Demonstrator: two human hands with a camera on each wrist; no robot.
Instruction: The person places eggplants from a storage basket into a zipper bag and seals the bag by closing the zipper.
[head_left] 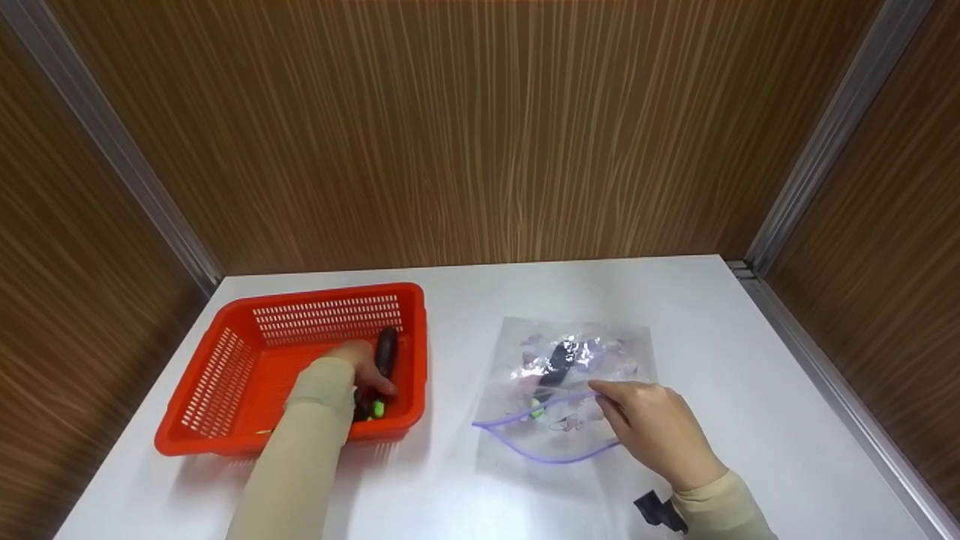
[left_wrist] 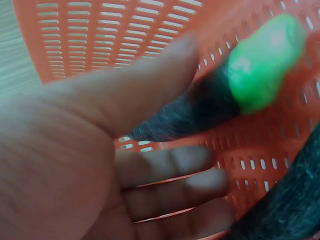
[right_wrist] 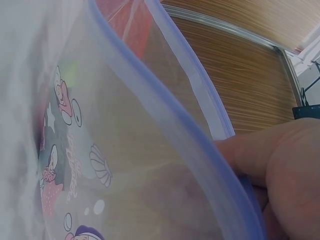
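Head view: a red basket (head_left: pixel 322 295) sits on the white desk (head_left: pixel 465 300) by its L edge, nr the back L corner; a clear bag (head_left: pixel 525 334) w/ a purple rim (head_left: pixel 555 461) lies more to the R, well apart from the desk's R edge. The L grip (head_left: pixel 361 365) is down in the basket, by a dark veg w/ a green end (head_left: pixel 367 409); a 2nd dark veg (head_left: pixel 385 351) lies nr it, closer to the desk's back edge. A dark thing (head_left: pixel 559 364) shows thru the bag too. The R grip (head_left: pixel 664 424) pinches the bag's rim, and a black strip (head_left: pixel 654 510) is by the R sleeve (head_left: pixel 724 506). L wrist view: thumb and fingers (left_wrist: pixel 175 162) are spread apart w/ the veg btwn them; can't tell if they touch it. It looks smooth and shiny, so prob. slippery, firm, not too heavy, hard to break. Best spot to hold = the dark part nr the green end, b/c the other tip looks thin. R wrist view: the bag's two rim sides gape apart, and the R grip pinches one. The bag is prob. v. light, soft and slidey, and could rip w/ a hard tug; the rim looks stiffer, so that's the best bit to hold.
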